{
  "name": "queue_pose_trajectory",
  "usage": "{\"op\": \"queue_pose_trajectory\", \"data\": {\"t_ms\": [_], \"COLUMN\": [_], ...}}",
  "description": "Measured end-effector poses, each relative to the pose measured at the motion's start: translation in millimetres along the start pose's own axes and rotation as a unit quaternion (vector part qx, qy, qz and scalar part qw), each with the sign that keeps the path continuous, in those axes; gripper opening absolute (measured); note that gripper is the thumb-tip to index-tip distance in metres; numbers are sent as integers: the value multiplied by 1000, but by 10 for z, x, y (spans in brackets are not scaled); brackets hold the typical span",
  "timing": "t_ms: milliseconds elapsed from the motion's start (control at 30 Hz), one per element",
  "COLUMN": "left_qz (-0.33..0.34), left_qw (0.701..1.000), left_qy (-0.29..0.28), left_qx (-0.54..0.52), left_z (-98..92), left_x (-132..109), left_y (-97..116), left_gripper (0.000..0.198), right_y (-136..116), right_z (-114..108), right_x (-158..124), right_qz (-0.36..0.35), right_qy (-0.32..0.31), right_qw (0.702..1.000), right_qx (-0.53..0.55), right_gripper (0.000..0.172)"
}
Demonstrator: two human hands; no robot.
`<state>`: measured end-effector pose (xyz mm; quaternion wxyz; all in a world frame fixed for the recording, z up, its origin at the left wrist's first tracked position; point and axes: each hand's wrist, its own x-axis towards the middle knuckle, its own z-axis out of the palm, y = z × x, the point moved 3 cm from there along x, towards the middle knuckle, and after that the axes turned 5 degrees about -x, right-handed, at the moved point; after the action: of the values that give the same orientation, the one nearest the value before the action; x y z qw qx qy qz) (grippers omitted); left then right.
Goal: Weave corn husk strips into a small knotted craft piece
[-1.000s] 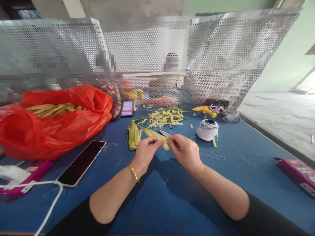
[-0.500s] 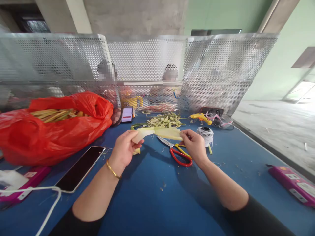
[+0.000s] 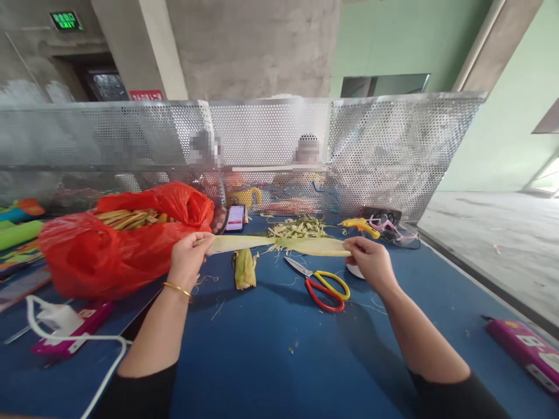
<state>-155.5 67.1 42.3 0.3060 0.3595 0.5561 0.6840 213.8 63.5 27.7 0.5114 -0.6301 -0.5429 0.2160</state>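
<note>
A long pale green-yellow strip that looks like corn husk (image 3: 317, 247) is stretched level above the table, narrowing near its middle. My left hand (image 3: 187, 262) pinches its left end, and my right hand (image 3: 373, 262) grips the right end between thumb and fingers. Below the strip, nearer my right hand, lie scissors (image 3: 325, 290) with one red and one yellow handle, blades pointing up-left. A short piece of husk (image 3: 245, 270) rests on the table nearer my left hand. Behind the strip is a heap of husk scraps (image 3: 301, 226).
On the left sits a red plastic bag (image 3: 144, 262) of husks, with a purple power strip (image 3: 74, 337) and white cable in front. A lit phone (image 3: 235, 218), a yellow glue gun (image 3: 360, 226) and pink-framed glasses (image 3: 393, 230) lie farther back. A perforated metal screen (image 3: 271, 131) borders the blue table (image 3: 262, 361).
My hands have moved apart, drawing the strip out longer and straighter. The short husk piece and the scissors are now more exposed, while my right hand covers most of the white spool. The view has tilted up.
</note>
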Motion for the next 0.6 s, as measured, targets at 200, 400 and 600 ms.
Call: {"op": "queue_pose_trajectory", "data": {"t_ms": [200, 400, 600], "left_qz": [-12, -4, 146], "left_qw": [991, 989, 982], "left_qy": [121, 113, 108], "left_qx": [-56, -94, 46], "left_z": [-235, -224, -177], "left_x": [79, 35, 36], "left_y": [43, 29, -37], "left_gripper": [13, 20, 27], "right_y": [33, 114, 81], "right_z": [-41, 212, 334], "right_x": [41, -32, -119], "right_qz": [28, 52, 39], "right_qy": [18, -24, -43], "right_qw": [999, 992, 994], "right_qx": [43, 110, 87], "right_gripper": [19, 17, 16]}}
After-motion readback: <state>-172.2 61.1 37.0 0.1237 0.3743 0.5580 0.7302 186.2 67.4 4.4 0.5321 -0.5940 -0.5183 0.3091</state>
